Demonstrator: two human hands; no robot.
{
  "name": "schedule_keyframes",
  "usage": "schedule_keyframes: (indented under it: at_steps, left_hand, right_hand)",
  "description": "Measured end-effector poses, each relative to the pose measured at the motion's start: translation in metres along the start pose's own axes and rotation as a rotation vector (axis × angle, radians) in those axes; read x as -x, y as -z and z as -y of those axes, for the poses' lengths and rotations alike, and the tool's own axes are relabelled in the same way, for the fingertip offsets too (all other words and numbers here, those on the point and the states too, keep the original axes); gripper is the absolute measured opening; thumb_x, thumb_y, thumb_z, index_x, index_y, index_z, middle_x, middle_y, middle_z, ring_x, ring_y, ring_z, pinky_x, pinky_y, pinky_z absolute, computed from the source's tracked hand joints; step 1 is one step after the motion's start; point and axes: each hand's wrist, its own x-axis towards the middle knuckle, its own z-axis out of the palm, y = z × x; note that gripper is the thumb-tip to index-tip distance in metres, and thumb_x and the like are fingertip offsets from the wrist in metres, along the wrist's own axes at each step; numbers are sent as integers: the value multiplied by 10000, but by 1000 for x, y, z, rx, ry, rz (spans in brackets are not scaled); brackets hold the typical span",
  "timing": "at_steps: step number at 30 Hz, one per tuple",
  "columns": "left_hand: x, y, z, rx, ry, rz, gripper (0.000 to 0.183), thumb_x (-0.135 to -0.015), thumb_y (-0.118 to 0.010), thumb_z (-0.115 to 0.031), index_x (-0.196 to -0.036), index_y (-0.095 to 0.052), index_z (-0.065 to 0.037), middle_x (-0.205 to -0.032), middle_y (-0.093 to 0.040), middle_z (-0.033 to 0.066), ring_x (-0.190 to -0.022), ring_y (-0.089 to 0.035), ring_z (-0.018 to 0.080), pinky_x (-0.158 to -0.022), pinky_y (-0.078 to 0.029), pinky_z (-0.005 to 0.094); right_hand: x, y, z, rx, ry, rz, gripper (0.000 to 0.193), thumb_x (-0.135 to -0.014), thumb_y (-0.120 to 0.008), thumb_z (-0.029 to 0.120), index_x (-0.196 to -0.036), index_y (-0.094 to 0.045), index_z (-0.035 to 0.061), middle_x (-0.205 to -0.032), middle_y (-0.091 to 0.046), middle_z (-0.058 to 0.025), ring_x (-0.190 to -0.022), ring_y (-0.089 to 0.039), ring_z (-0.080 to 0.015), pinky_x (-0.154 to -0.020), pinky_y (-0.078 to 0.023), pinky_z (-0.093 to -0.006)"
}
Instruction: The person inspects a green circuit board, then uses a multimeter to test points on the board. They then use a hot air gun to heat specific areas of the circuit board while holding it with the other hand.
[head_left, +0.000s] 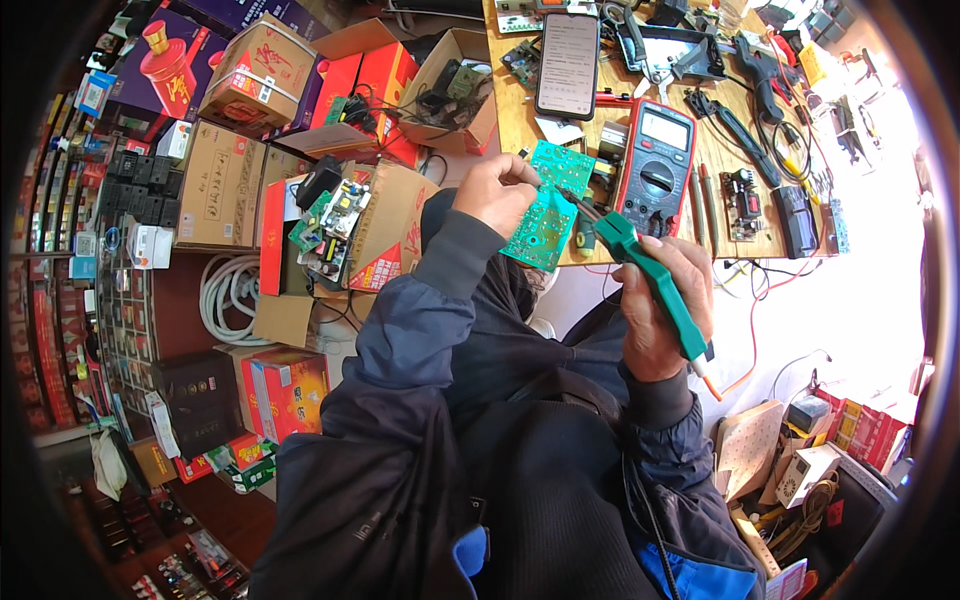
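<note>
So the left hand (pixel 495 190) has its fingers closed tight on the top edge of a green circuit board (pixel 545 215), pinching it so the board hangs tilted with its flat copper side facing up toward the person. Looks like it's held off the tabletop (pixel 510 110) like that to get a good look and a clean angle at the joints, not lying flat where the parts underneath would make it rock.

The right hand (pixel 655 300) is wrapped fully shut around the green handle of a soldering iron (pixel 650 280), pen-style, thumb on top. The dark tip sticks out past the fingers and lands right on the board's face, just beside the left thumb. The cord end pokes out below the palm, which keeps it clear of the work.

Just beyond the fingertips, on the tabletop, sits a red multimeter (pixel 655 165), close enough to grab, and a bit further off a phone (pixel 567 65) lies face up with its screen lit. Further out past those there's a pile of black tools (pixel 745 80). Off to the left of the left hand, cardboard boxes (pixel 350 225) are stuffed with more boards.
</note>
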Motion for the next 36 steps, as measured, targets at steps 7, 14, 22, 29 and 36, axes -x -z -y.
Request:
schedule_keyframes:
  at_steps: [7,14,22,29,36]
  left_hand:
    - [-3,9,-10,-213,-84,35,155,-817,-720,-52,-960,-711,6,-1019,-647,88,-899,-657,167,-852,-535,304]
    - [-11,13,-13,-305,-120,33,153,-747,-755,-90,-887,-737,-32,-1042,-611,146,-1000,-618,268,-880,-516,350]
    - [-13,12,-18,-378,-122,64,147,-725,-773,-106,-846,-741,-28,-1008,-578,114,-906,-625,240,-824,-530,346]
    - [-15,13,-15,-338,-170,56,148,-712,-788,-105,-817,-739,-14,-955,-607,97,-858,-654,228,-795,-539,338]
    - [-19,19,-9,-293,-163,102,149,-719,-805,-112,-820,-757,-13,-942,-626,89,-849,-671,217,-790,-546,334]
  right_hand:
    - [2,2,0,-35,-53,7,395,-786,-810,-64,-1157,-700,10,-1019,-671,-155,-873,-671,-267,-784,-543,-353]
    - [4,2,2,-83,-86,33,397,-791,-806,-73,-1162,-696,15,-1016,-672,-155,-864,-673,-251,-756,-544,-333]
    - [4,-3,0,-63,-72,21,393,-779,-814,-78,-1144,-705,19,-1017,-674,-152,-854,-678,-246,-744,-550,-330]
    - [3,-2,1,-63,-82,22,403,-768,-823,-74,-1143,-705,16,-1015,-672,-147,-849,-677,-247,-748,-549,-334]
    - [1,-3,1,-62,-53,47,396,-779,-824,-65,-1149,-705,13,-1018,-672,-144,-859,-684,-251,-761,-552,-337]
